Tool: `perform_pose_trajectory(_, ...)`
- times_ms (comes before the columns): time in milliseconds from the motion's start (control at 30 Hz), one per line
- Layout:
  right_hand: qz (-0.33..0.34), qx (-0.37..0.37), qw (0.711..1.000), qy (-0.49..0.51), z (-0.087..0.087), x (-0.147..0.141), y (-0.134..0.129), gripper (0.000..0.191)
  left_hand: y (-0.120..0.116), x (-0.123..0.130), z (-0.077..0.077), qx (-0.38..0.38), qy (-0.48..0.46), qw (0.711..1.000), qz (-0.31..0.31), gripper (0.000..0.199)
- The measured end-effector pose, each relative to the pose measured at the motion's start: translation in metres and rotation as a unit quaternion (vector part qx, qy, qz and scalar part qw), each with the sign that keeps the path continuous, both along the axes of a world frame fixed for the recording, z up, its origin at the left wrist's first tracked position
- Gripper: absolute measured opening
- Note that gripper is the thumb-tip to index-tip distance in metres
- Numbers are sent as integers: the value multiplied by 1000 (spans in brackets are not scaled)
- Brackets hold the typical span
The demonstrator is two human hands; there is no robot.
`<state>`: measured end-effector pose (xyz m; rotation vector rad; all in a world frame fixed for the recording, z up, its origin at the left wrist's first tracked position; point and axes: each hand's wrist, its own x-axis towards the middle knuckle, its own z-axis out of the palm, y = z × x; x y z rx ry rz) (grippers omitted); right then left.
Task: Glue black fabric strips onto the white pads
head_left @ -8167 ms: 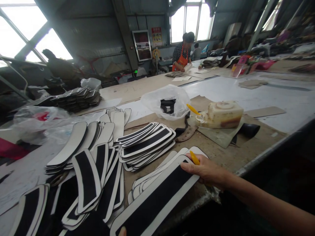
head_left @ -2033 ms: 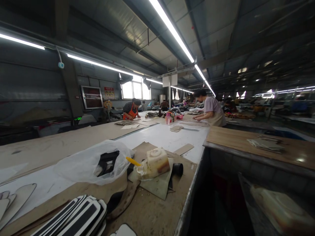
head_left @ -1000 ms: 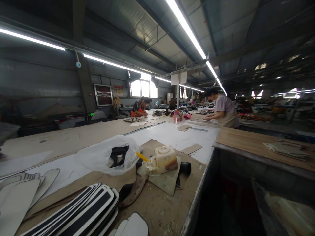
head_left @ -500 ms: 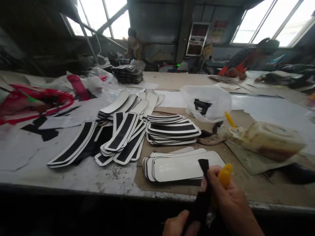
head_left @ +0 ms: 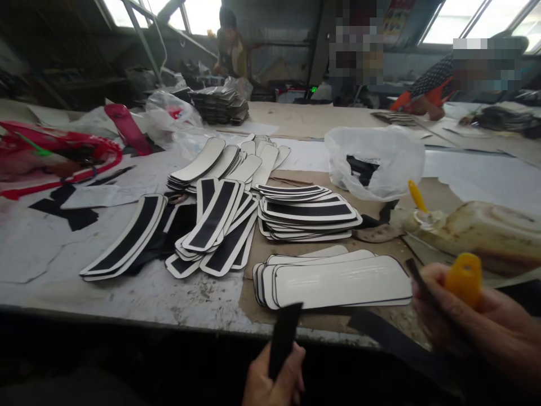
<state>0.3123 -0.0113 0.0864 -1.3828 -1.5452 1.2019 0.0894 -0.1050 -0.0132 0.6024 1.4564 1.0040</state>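
Observation:
My left hand (head_left: 274, 375), at the bottom middle, is closed on a black strip (head_left: 286, 332) whose end points up above the fingers. At the right, my right hand (head_left: 494, 332) is closed round a tool with a yellow handle (head_left: 464, 279); its working end is hidden. A thin dark strip (head_left: 435, 299) is also pinched in that hand. Another length of black strip (head_left: 389, 332) hangs between the hands, over the table edge. Just behind the hands lies a stack of white curved panels (head_left: 342, 279), with black edges.
Curved panels with black centres lie in piles (head_left: 310, 211) (head_left: 213, 217) and at the left (head_left: 127, 239). A plastic bag (head_left: 376, 141), a stained container (head_left: 499, 234) and a second yellow handle (head_left: 417, 196) stand to the right. A red bag (head_left: 105, 160) lies left. People work behind.
My hands have moved apart, the left leftward and the right to the right with the yellow-handled tool. The black material they held together now shows as separate pieces in each hand.

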Motion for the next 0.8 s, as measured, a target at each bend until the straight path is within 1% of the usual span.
perform_pose_trajectory(33, 49, 18, 996, -76, 1, -2, 3, 28, 5, -8, 3, 1, 26, 998, 53, 46)
perform_pose_trajectory(67, 97, 43, 984, -145, 1, -7, 6, 31, 12, -15, 7, 8, 61, 993, 100, 44)
perform_pose_trajectory(100, 144, 65, 967, -199, 0, -15, 9, 31, 19, -22, 10, 22, 97, 986, 132, 43)
perform_pose_trajectory(133, 186, 81, 949, -242, -2, -25, 13, 30, 26, -28, 14, 37, 128, 980, 149, 43)
perform_pose_trajectory(167, 224, 88, 930, -277, -4, -37, 17, 27, 33, -32, 17, 49, 155, 975, 152, 44)
perform_pose_trajectory(233, 278, 97, 893, -340, -9, -61, 26, 19, 45, -37, 21, 65, 185, 972, 132, 47)
perform_pose_trajectory(333, 311, 129, 843, -419, -16, -88, 40, 11, 57, -39, 22, 82, 191, 973, 98, 44)
perform_pose_trajectory(433, 343, 154, 811, -448, -22, -101, 52, 11, 61, -39, 19, 96, 190, 974, 71, 43)
perform_pose_trajectory(567, 363, 171, 790, -464, -27, -107, 61, 12, 61, -42, 15, 92, 192, 975, 62, 43)
perform_pose_trajectory(667, 369, 185, 782, -468, -28, -110, 63, 11, 61, -43, 14, 87, 203, 974, 58, 43)
perform_pose_trajectory(800, 378, 185, 773, -475, -28, -113, 65, 14, 60, -43, 11, 94, 237, 966, 47, 42)
